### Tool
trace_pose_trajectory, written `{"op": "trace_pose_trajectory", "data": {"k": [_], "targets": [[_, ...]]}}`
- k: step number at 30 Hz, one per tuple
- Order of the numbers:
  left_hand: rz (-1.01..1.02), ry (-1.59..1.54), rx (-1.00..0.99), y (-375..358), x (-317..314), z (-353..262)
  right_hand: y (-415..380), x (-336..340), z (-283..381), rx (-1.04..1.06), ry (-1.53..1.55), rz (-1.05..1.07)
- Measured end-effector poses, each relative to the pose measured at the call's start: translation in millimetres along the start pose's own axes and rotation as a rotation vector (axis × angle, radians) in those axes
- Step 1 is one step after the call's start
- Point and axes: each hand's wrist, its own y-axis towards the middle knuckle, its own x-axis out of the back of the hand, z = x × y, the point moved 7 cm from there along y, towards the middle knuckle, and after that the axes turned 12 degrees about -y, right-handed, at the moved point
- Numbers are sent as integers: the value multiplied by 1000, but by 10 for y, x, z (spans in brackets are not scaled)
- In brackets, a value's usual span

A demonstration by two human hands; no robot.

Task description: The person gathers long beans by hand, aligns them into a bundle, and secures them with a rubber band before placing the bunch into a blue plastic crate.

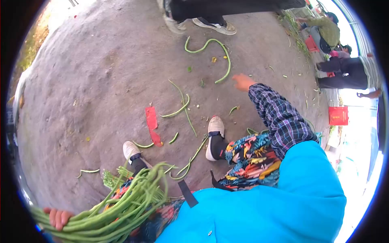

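Observation:
My left hand [60,218] is closed around a thick bundle of long green yardlong beans [121,204], whose looped ends lie across my lap at the lower left. My right hand [244,82] reaches out over the ground, fingers pointing left and slightly apart, with nothing seen in them. Just left of its fingertips ends a long curved bean [227,60] lying on the ground. Other loose beans [180,111] are scattered between that hand and my feet. A second green bundle [111,178] shows beside my left shin, partly hidden by the held one.
A red strip [151,123] lies on the bare ground [101,93]. Ahead, a person's shoes [214,26] stand beyond the curved bean. Several people [326,32] are at the right edge, near a heap of greens [298,34] and a red box [338,116].

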Motion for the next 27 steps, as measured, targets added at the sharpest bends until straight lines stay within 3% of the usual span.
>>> {"op": "trace_pose_trajectory", "data": {"k": [2, 4, 5, 7, 14, 16, 18, 20, 21, 24, 27], "targets": [[-62, -15, -223, -59, 9, -101, 148, -14, 78, -41, 28, 38], [-166, -15, -586, -81, -70, -104, 184, 38, 96, -119, 6, -117], [-168, 9, -642, -30, -50, -62, 253, -38, 168, -94, 10, -88], [-202, 64, -635, 22, 19, 9, 352, -113, 232, -105, -238, -222], [-265, 164, -604, 22, 152, 63, 813, -362, 355, -4, -333, -276], [-264, 164, -580, -12, 179, 52, 869, -16, 908, 176, 147, -165], [-240, 158, -549, -25, 170, -40, 542, 547, 1753, 482, 255, -211], [-202, 143, -501, -8, 131, -153, 291, 565, 2338, 771, 372, -208], [-188, 136, -485, -21, 117, -208, 213, 443, 2532, 800, 315, -113], [-167, 159, -430, -110, 84, -314, 130, -26, 2722, 742, 201, -110], [-188, 160, -391, -220, 130, -370, 83, -253, 2566, 615, -8, -299]]}}
